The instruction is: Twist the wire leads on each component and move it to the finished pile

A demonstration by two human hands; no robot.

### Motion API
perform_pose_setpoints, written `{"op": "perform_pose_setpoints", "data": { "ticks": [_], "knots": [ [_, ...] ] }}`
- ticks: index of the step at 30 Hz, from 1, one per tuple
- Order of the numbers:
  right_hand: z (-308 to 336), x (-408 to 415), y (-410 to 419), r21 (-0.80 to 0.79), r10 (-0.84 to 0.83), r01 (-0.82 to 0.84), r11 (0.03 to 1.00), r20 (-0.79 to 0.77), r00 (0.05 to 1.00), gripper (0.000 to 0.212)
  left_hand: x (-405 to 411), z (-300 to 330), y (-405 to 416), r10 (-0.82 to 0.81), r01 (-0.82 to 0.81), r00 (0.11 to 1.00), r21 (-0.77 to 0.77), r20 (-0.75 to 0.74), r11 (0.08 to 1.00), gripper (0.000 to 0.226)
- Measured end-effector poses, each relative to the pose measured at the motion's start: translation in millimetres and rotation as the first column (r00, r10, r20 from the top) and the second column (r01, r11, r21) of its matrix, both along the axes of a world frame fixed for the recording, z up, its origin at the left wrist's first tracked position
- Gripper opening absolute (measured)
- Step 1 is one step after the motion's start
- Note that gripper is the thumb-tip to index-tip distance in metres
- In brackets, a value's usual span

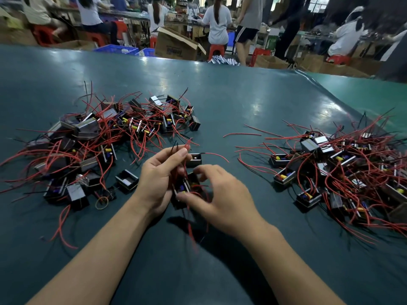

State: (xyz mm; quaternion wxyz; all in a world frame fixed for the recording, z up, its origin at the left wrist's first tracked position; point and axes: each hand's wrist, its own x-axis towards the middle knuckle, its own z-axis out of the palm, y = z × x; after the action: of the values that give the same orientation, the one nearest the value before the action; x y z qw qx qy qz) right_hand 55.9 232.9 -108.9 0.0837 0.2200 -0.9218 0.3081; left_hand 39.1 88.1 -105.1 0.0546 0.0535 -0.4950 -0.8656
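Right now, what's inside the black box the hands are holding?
In the open black box between the left hand and right hand, a blue part and a bit of yellow show, with red wires rising to the left grip. The right thumb and blur hide the rest.

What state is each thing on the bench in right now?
Left hand: pinching red leads between thumb and fingers, lifted.
Right hand: grip on the held component at thumb and fingertips, off the table.
Left pile: loose heap, leads tangled.
Right pile: loose heap, leads tangled.
Rubber band: flat on the table, near the left pile.
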Motion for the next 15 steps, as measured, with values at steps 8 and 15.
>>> {"op": "perform_pose_setpoints", "data": {
  "ticks": [8,15],
  "knots": [
    [-9,7,-14,0.241,-0.11,0.152,0.959,-0.177,0.978,0.065,0,-3,-9,-0.219,0.227,0.973,0.142,-0.069,0.964,0.025],
    [14,-3,3,-0.328,0.055,-0.044,0.944,0.024,0.998,0.059,-5,-6,-14,-0.15,0.152,0.988,0.212,-0.028,0.965,0.047]
  ]
}}
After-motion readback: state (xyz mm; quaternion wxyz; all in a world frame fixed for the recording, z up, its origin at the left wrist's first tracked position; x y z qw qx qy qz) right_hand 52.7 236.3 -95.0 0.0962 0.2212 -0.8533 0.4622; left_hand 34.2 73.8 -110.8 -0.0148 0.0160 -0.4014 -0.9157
